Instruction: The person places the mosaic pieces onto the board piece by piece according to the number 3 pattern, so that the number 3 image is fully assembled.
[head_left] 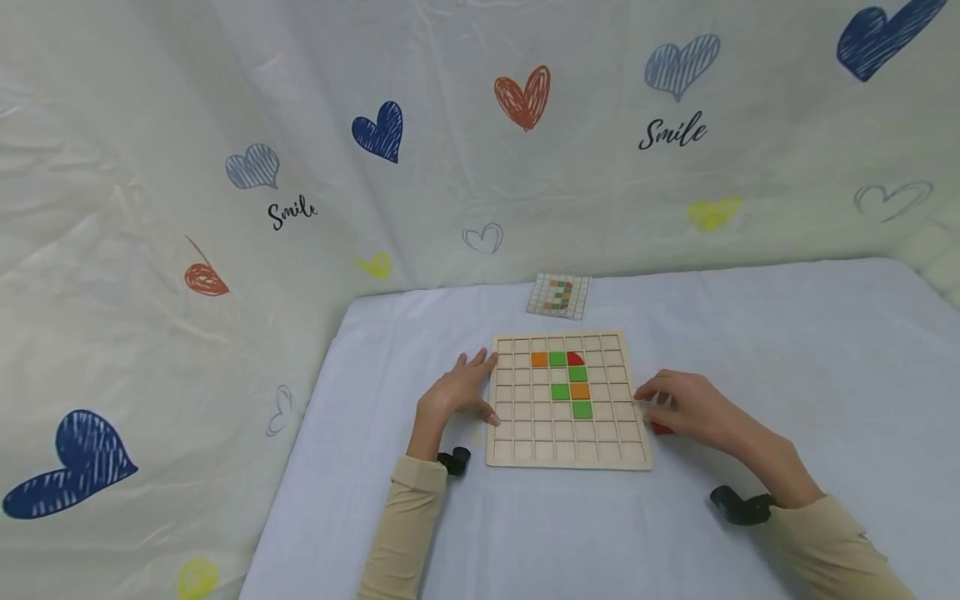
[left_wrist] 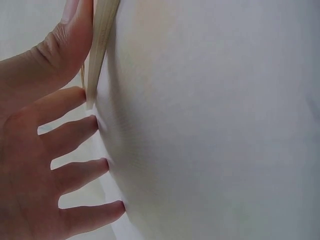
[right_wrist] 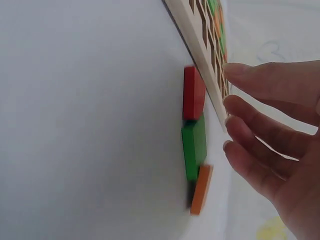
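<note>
A wooden grid board (head_left: 525,456) lies on the white cloth, with several orange, green and red tiles in its cells. One of them is a red tile (head_left: 574,359) with a rounded corner. My left hand (head_left: 457,392) touches the board's left edge, fingers spread and thumb at the rim. Beside the right edge hovers my right hand (head_left: 693,408), its fingers loosely bent with nothing visible between them. In the right wrist view, a red block (right_wrist: 193,95), a green block (right_wrist: 194,150) and an orange block (right_wrist: 201,190) lie in a row by the board, largely hidden by the hand from above.
Behind the board lies a small card (head_left: 536,302) printed with a grid and a coloured pattern. White cloth (head_left: 787,350) covers the table. A pale curtain (head_left: 435,192) with hearts and the word Smile hangs behind and to the left. Each wrist wears a black device (head_left: 738,507).
</note>
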